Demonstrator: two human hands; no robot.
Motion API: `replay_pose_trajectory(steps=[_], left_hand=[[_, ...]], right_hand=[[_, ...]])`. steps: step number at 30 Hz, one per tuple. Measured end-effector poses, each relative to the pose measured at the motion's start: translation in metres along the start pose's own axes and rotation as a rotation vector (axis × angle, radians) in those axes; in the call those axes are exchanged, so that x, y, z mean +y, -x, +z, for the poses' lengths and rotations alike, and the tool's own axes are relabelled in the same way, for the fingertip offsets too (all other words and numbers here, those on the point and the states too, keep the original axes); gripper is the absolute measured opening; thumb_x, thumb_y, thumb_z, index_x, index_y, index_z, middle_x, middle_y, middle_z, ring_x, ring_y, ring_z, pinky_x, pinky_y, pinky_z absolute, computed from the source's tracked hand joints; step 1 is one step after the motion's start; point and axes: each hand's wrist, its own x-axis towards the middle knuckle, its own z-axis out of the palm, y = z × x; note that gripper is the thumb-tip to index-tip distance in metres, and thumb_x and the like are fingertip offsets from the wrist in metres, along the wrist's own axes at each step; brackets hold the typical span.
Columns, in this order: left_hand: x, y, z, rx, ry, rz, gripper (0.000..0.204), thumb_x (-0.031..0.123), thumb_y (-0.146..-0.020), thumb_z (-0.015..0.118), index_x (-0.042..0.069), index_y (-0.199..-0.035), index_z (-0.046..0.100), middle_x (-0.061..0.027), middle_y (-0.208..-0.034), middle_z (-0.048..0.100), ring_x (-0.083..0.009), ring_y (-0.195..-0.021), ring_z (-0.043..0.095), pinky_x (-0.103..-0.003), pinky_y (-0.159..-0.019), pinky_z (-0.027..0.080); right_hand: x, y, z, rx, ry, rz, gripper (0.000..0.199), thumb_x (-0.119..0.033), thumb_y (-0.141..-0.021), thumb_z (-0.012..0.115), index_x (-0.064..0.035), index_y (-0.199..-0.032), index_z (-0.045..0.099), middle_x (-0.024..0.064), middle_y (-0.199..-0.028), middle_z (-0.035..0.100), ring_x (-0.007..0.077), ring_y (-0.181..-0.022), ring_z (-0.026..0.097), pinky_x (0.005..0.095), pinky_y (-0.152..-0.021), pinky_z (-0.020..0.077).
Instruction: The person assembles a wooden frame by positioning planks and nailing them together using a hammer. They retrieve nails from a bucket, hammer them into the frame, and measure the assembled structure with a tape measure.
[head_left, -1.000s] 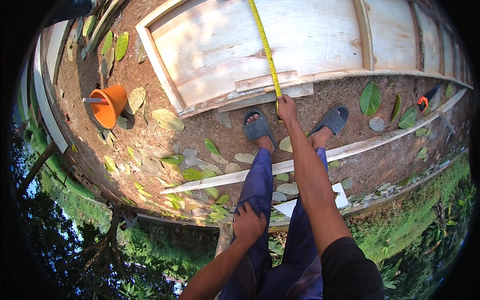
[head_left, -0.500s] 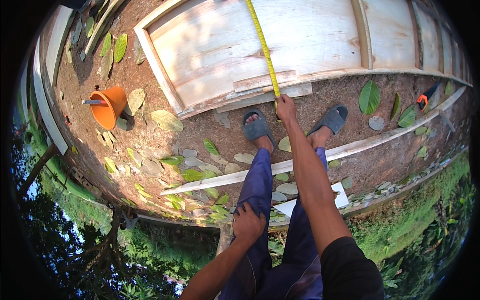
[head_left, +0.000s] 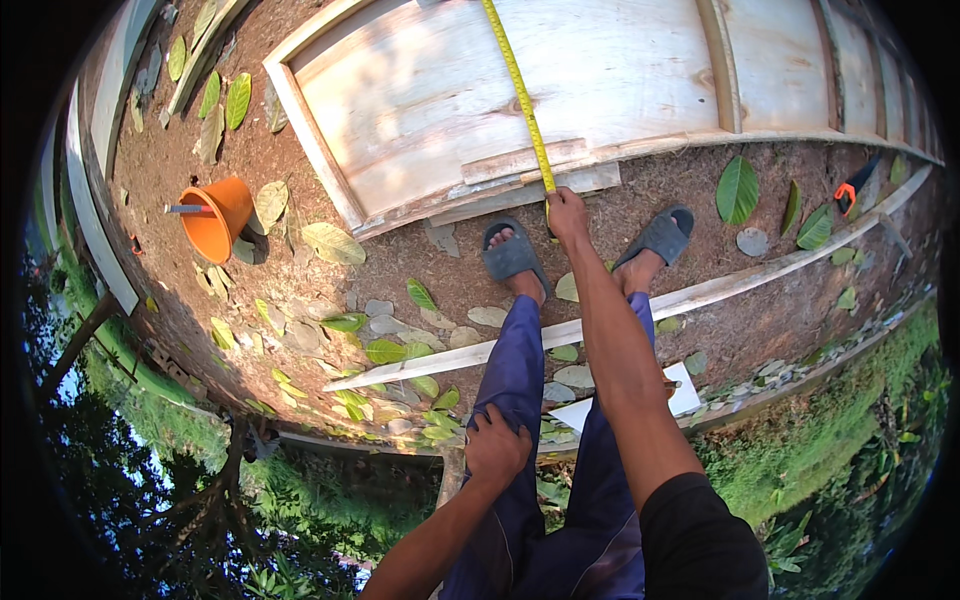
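Note:
A yellow tape measure (head_left: 523, 98) stretches across the light plywood panel (head_left: 420, 85), from its far side to its near framed edge. My right hand (head_left: 567, 215) is closed on the near part of the tape, just off that edge. More of the tape shows below the fingers, but the hand hides how it is gripped. Under the tape, short wood strips (head_left: 524, 162) lie along the panel's edge. My left hand (head_left: 497, 447) rests on my left knee, fingers spread over the purple trousers, holding nothing.
An orange bucket (head_left: 236, 203) lies tilted at left with a tool sticking out. A handsaw (head_left: 852, 190) with an orange and black handle is at far right. One long board (head_left: 700, 293) crosses the ground behind my sandalled feet, near a white sheet (head_left: 682, 392). Leaves litter the soil.

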Motion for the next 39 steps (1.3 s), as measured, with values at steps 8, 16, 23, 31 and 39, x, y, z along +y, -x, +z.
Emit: replay_pose_trajectory(steps=[8, 16, 23, 31, 39], left_hand=[[-0.002, -0.002, 0.008, 0.010, -0.031, -0.003, 0.082, 0.046, -0.086, 0.066, -0.005, -0.145, 0.040, -0.0295, -0.136, 0.052, -0.0488, -0.120, 0.056, -0.056, -0.095, 0.051], [-0.004, -0.002, 0.016, 0.089, -0.073, 0.027, 0.079, 0.044, -0.086, 0.066, -0.006, -0.143, 0.042, -0.0281, -0.128, 0.056, -0.0491, -0.115, 0.059, -0.055, -0.088, 0.055], [0.002, 0.000, 0.021, 0.068, -0.111, 0.009, 0.081, 0.046, -0.087, 0.065, -0.006, -0.144, 0.039, -0.0281, -0.129, 0.055, -0.0488, -0.116, 0.058, -0.055, -0.090, 0.054], [0.017, 0.003, 0.013, 0.066, -0.215, 0.003, 0.081, 0.048, -0.088, 0.062, -0.005, -0.145, 0.041, -0.0291, -0.136, 0.053, -0.0481, -0.118, 0.058, -0.054, -0.093, 0.053], [0.060, 0.013, -0.011, 0.116, -0.390, -0.070, 0.074, 0.050, -0.087, 0.065, -0.002, -0.137, 0.052, -0.0292, -0.136, 0.057, -0.0457, -0.123, 0.057, -0.052, -0.103, 0.047]], right_hand=[[-0.005, 0.003, -0.001, 0.013, 0.031, -0.007, 0.034, -0.031, -0.096, 0.057, -0.0029, -0.109, 0.070, 0.0278, -0.107, 0.068, 0.0460, -0.103, 0.064, 0.0494, -0.089, 0.0493], [0.002, -0.002, 0.004, -0.005, -0.018, -0.001, 0.034, -0.031, -0.095, 0.058, -0.0024, -0.110, 0.069, 0.0280, -0.108, 0.068, 0.0462, -0.105, 0.064, 0.0492, -0.090, 0.0494], [-0.007, 0.004, 0.001, -0.038, -0.011, 0.063, 0.035, -0.032, -0.096, 0.055, -0.0048, -0.113, 0.067, 0.0273, -0.115, 0.067, 0.0470, -0.110, 0.062, 0.0514, -0.093, 0.0490], [-0.021, 0.012, -0.009, -0.042, -0.007, 0.096, 0.034, -0.031, -0.097, 0.050, -0.0053, -0.112, 0.066, 0.0267, -0.116, 0.067, 0.0480, -0.109, 0.062, 0.0541, -0.093, 0.0495], [0.017, 0.051, -0.074, -0.136, -0.074, 0.078, 0.031, -0.032, -0.097, 0.052, -0.0110, -0.116, 0.067, 0.0213, -0.117, 0.068, 0.0435, -0.112, 0.063, 0.0528, -0.094, 0.0508]])
